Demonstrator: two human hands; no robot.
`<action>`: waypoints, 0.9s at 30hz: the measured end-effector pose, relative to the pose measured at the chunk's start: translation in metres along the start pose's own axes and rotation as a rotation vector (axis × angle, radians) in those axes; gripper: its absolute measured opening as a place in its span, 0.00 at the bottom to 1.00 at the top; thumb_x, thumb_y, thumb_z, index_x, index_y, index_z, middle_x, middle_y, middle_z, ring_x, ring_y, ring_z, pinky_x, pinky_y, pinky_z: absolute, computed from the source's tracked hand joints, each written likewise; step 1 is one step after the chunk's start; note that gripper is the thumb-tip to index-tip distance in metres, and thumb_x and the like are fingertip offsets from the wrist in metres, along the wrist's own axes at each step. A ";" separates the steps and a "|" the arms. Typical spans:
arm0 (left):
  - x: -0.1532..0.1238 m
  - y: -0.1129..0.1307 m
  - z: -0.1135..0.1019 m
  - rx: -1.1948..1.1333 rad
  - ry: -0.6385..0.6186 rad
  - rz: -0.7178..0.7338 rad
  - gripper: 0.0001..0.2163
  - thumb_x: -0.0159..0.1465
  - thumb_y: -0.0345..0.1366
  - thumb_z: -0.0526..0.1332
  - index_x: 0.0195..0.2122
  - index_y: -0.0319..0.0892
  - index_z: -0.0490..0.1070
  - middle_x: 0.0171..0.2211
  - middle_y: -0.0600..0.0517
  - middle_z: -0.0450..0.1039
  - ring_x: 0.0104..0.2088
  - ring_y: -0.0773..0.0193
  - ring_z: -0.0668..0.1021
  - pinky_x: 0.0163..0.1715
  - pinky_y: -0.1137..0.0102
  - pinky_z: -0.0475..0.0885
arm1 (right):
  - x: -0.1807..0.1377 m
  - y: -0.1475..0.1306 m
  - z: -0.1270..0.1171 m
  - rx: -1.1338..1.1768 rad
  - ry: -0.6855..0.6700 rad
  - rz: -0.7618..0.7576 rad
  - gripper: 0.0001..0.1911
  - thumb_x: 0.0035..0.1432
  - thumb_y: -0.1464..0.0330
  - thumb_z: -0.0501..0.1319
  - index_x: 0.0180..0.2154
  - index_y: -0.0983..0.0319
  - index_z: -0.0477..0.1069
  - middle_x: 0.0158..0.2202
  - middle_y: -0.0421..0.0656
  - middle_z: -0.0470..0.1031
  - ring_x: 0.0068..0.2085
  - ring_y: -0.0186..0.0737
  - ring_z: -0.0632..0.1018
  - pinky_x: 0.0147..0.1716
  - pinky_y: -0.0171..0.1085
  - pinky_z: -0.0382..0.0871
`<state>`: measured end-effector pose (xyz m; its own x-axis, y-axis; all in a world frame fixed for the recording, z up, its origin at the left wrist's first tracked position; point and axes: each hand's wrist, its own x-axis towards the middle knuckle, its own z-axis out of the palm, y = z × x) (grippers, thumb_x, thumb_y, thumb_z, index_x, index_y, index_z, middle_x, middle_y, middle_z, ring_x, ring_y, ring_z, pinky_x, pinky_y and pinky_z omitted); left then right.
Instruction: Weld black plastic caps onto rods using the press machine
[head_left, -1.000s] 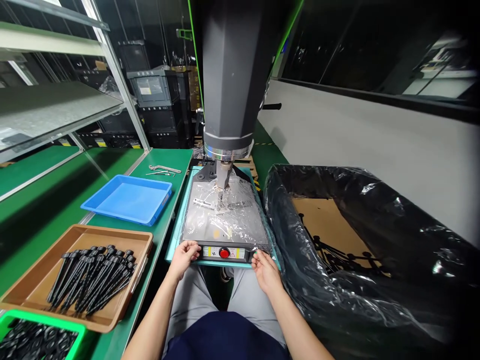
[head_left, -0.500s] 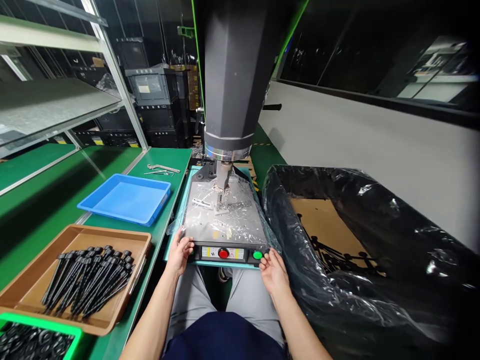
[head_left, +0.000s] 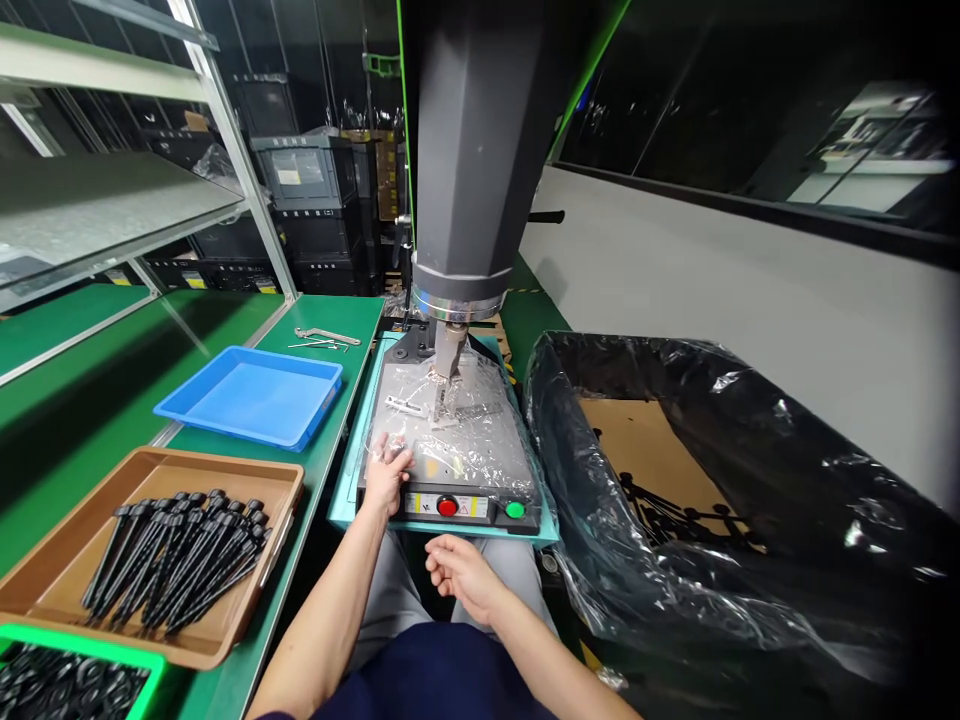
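Unloading step, by the look of it: left hand (head_left: 388, 470) lies flat and open on the plastic-covered machine plate (head_left: 480, 450), the small welded part (head_left: 439, 405) just beyond its grip; right hand (head_left: 463, 572) hangs loose and empty. The next move calls for a fingertip pinch.

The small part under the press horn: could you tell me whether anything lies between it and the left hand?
Nothing solid does. The left hand rests on the clear plastic film covering the plate, with only wrinkled film between it and the part.

No text can be read. The yellow warning label (head_left: 465, 507) on the machine's control panel (head_left: 450, 506) and the white label (head_left: 289, 176) on a grey crate (head_left: 304, 172) are too blurred.
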<state>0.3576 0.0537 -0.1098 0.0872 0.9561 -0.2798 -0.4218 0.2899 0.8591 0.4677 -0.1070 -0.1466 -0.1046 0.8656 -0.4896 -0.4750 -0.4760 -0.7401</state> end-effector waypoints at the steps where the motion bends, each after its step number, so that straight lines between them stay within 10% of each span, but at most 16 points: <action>1: 0.001 0.001 0.002 0.026 -0.020 -0.013 0.34 0.49 0.34 0.73 0.57 0.45 0.64 0.51 0.44 0.74 0.26 0.73 0.76 0.17 0.80 0.62 | 0.004 0.000 0.005 -0.045 -0.023 -0.005 0.20 0.44 0.58 0.71 0.35 0.63 0.71 0.26 0.38 0.73 0.22 0.29 0.71 0.20 0.28 0.60; 4: -0.002 0.006 0.007 0.089 -0.040 -0.019 0.18 0.50 0.37 0.72 0.41 0.37 0.74 0.34 0.49 0.77 0.25 0.70 0.75 0.18 0.79 0.62 | 0.020 -0.004 0.019 -0.192 -0.089 -0.077 0.19 0.47 0.58 0.69 0.36 0.64 0.71 0.27 0.39 0.74 0.22 0.30 0.71 0.21 0.29 0.61; 8: -0.021 0.025 0.014 0.018 -0.102 -0.009 0.12 0.55 0.42 0.69 0.34 0.40 0.75 0.43 0.45 0.78 0.43 0.60 0.78 0.34 0.72 0.74 | 0.046 -0.023 0.038 -0.512 -0.076 -0.353 0.10 0.58 0.62 0.59 0.34 0.62 0.72 0.27 0.42 0.74 0.24 0.36 0.74 0.25 0.34 0.67; 14: -0.041 0.055 0.032 -0.365 -0.365 -0.131 0.14 0.59 0.47 0.66 0.27 0.41 0.68 0.52 0.45 0.74 0.52 0.51 0.77 0.50 0.57 0.74 | 0.093 -0.083 0.044 -0.909 0.326 -1.106 0.18 0.61 0.68 0.54 0.52 0.60 0.71 0.55 0.52 0.70 0.56 0.51 0.70 0.55 0.50 0.66; 19: -0.041 0.057 0.035 -0.336 -0.314 -0.134 0.12 0.61 0.46 0.64 0.31 0.41 0.71 0.51 0.44 0.75 0.53 0.51 0.77 0.52 0.56 0.73 | 0.120 -0.150 0.025 -1.010 0.658 -1.257 0.24 0.63 0.68 0.50 0.61 0.62 0.62 0.66 0.55 0.54 0.66 0.56 0.56 0.61 0.60 0.53; 27: -0.037 0.055 0.038 -0.367 -0.295 -0.130 0.11 0.62 0.44 0.63 0.35 0.41 0.72 0.53 0.42 0.74 0.52 0.51 0.78 0.51 0.56 0.74 | 0.158 -0.227 0.018 -0.970 0.695 -1.094 0.16 0.60 0.65 0.54 0.45 0.63 0.74 0.50 0.53 0.73 0.55 0.51 0.70 0.57 0.48 0.60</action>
<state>0.3657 0.0354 -0.0357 0.3897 0.8998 -0.1962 -0.6763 0.4242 0.6022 0.5429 0.1403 -0.0476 0.4181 0.7330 0.5366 0.6771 0.1423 -0.7220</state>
